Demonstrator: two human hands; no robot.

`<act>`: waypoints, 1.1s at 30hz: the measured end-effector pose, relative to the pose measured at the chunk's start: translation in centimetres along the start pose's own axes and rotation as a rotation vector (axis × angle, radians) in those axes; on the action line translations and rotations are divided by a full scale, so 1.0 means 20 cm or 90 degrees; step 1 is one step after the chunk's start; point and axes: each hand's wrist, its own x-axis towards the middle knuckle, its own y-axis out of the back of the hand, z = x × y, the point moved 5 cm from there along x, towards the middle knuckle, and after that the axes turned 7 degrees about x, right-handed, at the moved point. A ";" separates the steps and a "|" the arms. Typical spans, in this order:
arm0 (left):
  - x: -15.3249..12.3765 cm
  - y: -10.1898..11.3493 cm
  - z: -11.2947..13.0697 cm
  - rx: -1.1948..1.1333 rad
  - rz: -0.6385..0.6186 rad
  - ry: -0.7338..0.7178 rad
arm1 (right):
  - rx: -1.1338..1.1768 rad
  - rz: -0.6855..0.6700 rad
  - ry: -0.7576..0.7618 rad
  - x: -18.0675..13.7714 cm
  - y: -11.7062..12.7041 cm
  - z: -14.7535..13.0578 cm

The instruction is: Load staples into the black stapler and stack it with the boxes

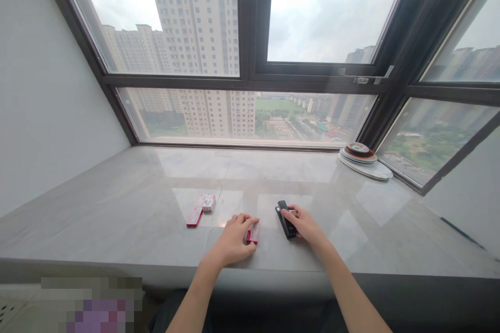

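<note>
Near the front of the stone sill, my left hand (236, 239) is closed around a small red and white box (253, 234), thumb and fingers at its opposite ends. To its right, my right hand (304, 225) grips a black stapler (287, 221) that rests on the sill, its thumb on the upper arm. Further left lie two flat red and white boxes (194, 217), end to end, apart from both hands. A small white box (209, 203) with print on it sits against them.
The pale, glossy sill (128, 223) has its front edge just below my hands. A stack of plates (358, 156) stands in the far right corner by the dark window frame (250, 85). A white wall (58, 88) bounds the left. The lower left is pixelated.
</note>
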 end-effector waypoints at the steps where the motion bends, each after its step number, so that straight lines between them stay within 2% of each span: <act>1: -0.01 0.02 -0.05 -0.010 0.006 0.023 | 0.059 -0.013 -0.019 -0.03 -0.01 0.03; 4: -0.02 0.02 -0.10 -0.031 0.018 0.041 | 0.175 -0.044 -0.035 -0.11 -0.09 0.07; 9: 0.04 -0.08 0.02 -0.041 0.040 0.045 | 0.202 -0.045 -0.008 -0.13 -0.26 0.05; 12: 0.05 -0.10 0.07 -0.051 0.058 0.033 | 0.203 -0.022 0.002 -0.13 -0.29 0.04; 14: 0.03 -0.06 0.05 -0.053 0.089 0.042 | 0.219 0.004 -0.004 -0.14 -0.28 0.04; 16: -0.02 0.05 -0.06 -0.017 0.185 0.138 | 0.244 0.032 -0.013 -0.16 -0.25 0.04; 19: -0.21 0.26 -0.33 0.118 0.415 0.484 | 0.276 0.047 -0.021 -0.19 -0.23 0.03; 20: -0.28 0.31 -0.42 0.158 0.456 0.587 | 0.274 0.044 -0.019 -0.19 -0.23 0.03; 22: -0.36 0.36 -0.56 0.198 0.406 0.645 | 0.245 0.039 -0.010 -0.20 -0.24 0.02; 25: -0.38 0.34 -0.64 0.229 0.228 0.566 | 0.175 0.040 0.009 -0.20 -0.25 0.01; 28: -0.38 0.28 -0.59 0.216 0.103 0.449 | 0.129 0.024 0.019 -0.20 -0.26 0.02; 30: -0.35 0.23 -0.51 0.142 0.042 0.353 | 0.117 0.015 0.019 -0.20 -0.26 0.02; 33: -0.27 0.16 -0.36 0.020 0.018 0.229 | 0.112 0.019 0.021 -0.19 -0.26 0.04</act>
